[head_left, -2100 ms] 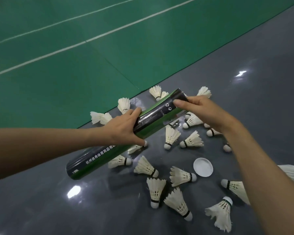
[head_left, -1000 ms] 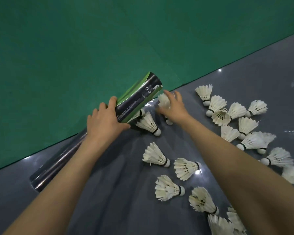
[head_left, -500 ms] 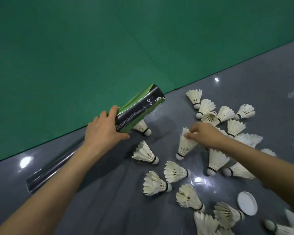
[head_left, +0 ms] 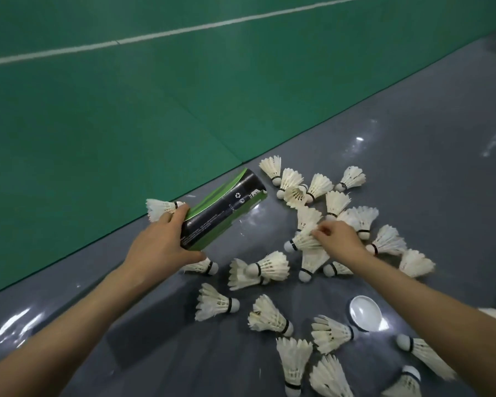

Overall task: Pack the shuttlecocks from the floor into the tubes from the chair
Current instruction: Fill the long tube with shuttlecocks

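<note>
My left hand grips a black and green shuttlecock tube, held above the grey floor with its far end pointing up and right. My right hand pinches the feathers of a white shuttlecock, cork pointing left, to the right of the tube. Several more white shuttlecocks lie scattered on the floor around and below both hands, such as one near the middle. One shuttlecock lies behind my left hand at the green mat's edge.
A white round tube cap lies on the grey floor under my right forearm. A green court mat with a white line covers the far left side.
The tube's far end has tilted up. My right hand has gone on holding a shuttlecock by its feathers, which now lies cork to the left. The view has shifted.
</note>
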Demonstrator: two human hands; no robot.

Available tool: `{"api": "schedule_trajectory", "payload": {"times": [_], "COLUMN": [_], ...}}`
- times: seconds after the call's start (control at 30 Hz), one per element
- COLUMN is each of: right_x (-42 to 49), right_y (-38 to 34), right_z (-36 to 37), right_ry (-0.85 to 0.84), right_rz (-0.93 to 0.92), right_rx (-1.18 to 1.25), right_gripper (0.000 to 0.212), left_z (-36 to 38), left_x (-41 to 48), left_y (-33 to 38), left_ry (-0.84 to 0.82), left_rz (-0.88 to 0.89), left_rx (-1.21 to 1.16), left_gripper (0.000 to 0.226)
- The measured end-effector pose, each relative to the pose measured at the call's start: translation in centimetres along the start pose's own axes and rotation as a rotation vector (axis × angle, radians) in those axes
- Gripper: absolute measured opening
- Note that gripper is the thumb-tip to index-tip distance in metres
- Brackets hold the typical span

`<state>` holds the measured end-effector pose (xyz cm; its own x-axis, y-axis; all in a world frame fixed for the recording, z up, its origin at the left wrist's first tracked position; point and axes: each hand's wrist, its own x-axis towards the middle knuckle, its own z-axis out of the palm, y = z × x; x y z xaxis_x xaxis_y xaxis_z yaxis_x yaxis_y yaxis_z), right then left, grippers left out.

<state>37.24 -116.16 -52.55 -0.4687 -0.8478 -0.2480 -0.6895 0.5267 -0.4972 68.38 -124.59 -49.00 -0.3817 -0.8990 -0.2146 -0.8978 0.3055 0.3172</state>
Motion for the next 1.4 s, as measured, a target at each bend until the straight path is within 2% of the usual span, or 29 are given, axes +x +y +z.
{"api": "schedule_trajectory", "payload": {"times": [0.07,0.2,0.27,0.33,0.47,0.6,0.7,0.8,0.9,1.0,1.13,1.4], "right_x": [-0.3,-0.8,-1.2,-1.9,-2.3,-1.7,-1.8,-3.0,-4.2,-4.2,-2.4,3.5], "right_y": [0.7,0.7,0.7,0.5,0.5,1.1,1.0,0.0,-1.5,-2.6,-6.1,-16.5], "right_z": [-0.9,-2.9,-3.5,-3.8,-3.7,-1.4,1.2,3.4,5.1,6.5,8.2,12.6], "right_ry": [0.036,-0.076,-0.14,-0.186,-0.214,-0.158,-0.177,0.016,0.09,0.047,-0.074,-0.227], "right_rz": [0.001,0.077,0.037,-0.023,-0.098,-0.049,0.008,-0.203,-0.409,-0.537,-0.558,-0.358], "right_rx": [0.013,0.691,0.878,0.942,0.811,0.27,0.001,-0.164,-0.315,-0.288,-0.09,0.093], "right_gripper": [0.023,0.019,0.015,0.013,0.013,0.018,0.034,0.027,0.021,0.017,0.015,0.035], "left_z": [0.4,1.2,1.5,1.6,1.4,1.6,2.1,2.3,2.3,2.1,1.4,0.2], "left_x": [-0.2,-0.4,-0.6,-0.8,-0.9,-0.8,-0.7,-0.5,-0.3,-0.3,-0.4,0.8], "left_y": [0.7,1.3,1.2,1.0,0.6,0.0,-0.4,-1.1,-2.2,-3.3,-5.1,-10.7], "left_ry": [-0.002,-0.009,-0.021,-0.029,-0.024,-0.01,-0.027,-0.024,-0.023,-0.032,-0.013,0.052], "left_rz": [0.008,0.024,0.031,0.034,0.041,0.048,0.037,0.024,-0.006,-0.047,-0.109,-0.277], "left_rx": [-0.003,-0.001,0.002,0.004,0.009,0.032,0.023,0.002,-0.008,-0.022,-0.054,-0.145], "left_gripper": [0.1,0.1,0.098,0.098,0.098,0.093,0.091,0.09,0.093,0.1,0.096,0.092]}}
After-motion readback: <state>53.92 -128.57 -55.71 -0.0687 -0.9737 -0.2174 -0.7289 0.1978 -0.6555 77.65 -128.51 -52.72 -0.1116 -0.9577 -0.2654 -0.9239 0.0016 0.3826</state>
